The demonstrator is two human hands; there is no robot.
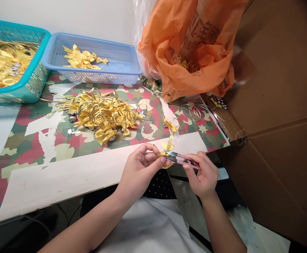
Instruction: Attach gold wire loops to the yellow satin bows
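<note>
My left hand point(142, 163) pinches a yellow ribbon bow point(168, 145) with gold ties at the table's front edge. In my right hand point(203, 173) is a pair of pink-handled thread snips point(181, 159), closed around by the fingers. Its dark blades point left and lie against the bow, close to my left fingertips. Just beyond, another yellow bow with a silver bell point(171, 124) lies on the table. A heap of yellow bows with gold ties point(103, 114) and silver bells sits further left.
A blue basket point(121, 75) with yellow bows and a teal basket point(34, 79) with more bows stand at the back left. An orange plastic bag point(195, 80) stands at the back right. Loose wire point(195, 111) lies before it. A cardboard box point(282, 88) walls the right side.
</note>
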